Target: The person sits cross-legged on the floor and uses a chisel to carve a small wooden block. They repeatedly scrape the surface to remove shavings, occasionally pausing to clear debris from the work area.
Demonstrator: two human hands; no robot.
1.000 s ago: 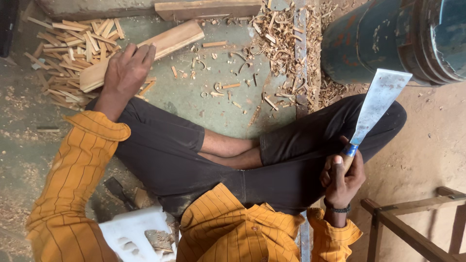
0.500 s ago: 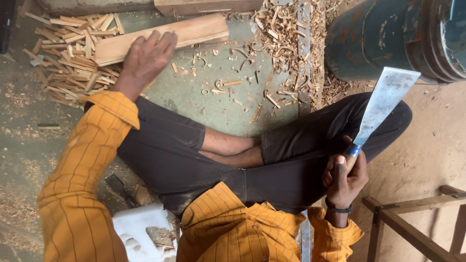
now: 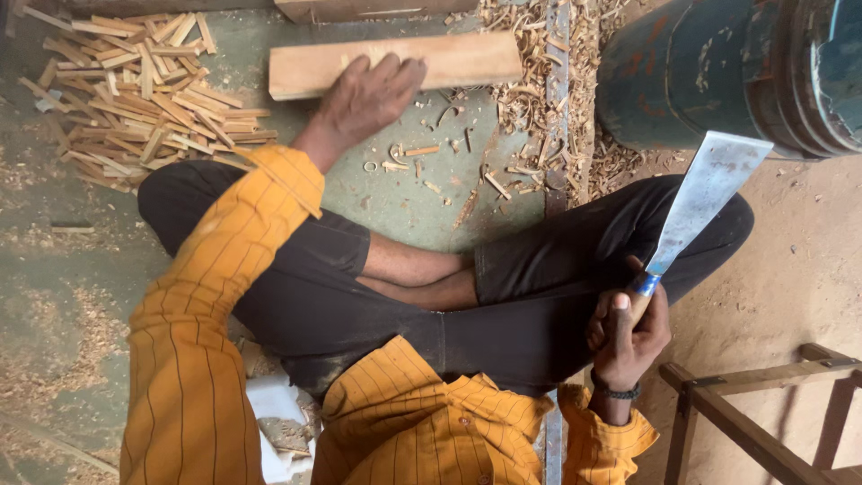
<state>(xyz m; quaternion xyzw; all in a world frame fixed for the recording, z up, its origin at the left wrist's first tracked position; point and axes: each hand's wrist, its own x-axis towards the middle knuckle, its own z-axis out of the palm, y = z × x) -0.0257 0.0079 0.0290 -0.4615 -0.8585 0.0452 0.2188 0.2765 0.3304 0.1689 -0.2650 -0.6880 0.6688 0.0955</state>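
Observation:
I sit cross-legged on the floor in an orange striped shirt and dark trousers. My left hand (image 3: 364, 99) reaches forward and lies on a long pale wooden block (image 3: 467, 58), fingers over its near edge. My right hand (image 3: 628, 337) rests by my right knee and grips the handle of a broad flat metal blade (image 3: 705, 198), which points up and away to the right.
A pile of split wooden sticks (image 3: 135, 85) lies at the far left. Wood shavings (image 3: 530, 90) are scattered ahead around a metal strip. A dark blue-green drum (image 3: 718, 72) stands at the far right. A wooden frame (image 3: 754, 422) sits at the lower right.
My left hand has drawn the wooden block from the stick pile rightward and turned it level in front of me. The right hand and blade have stayed in place.

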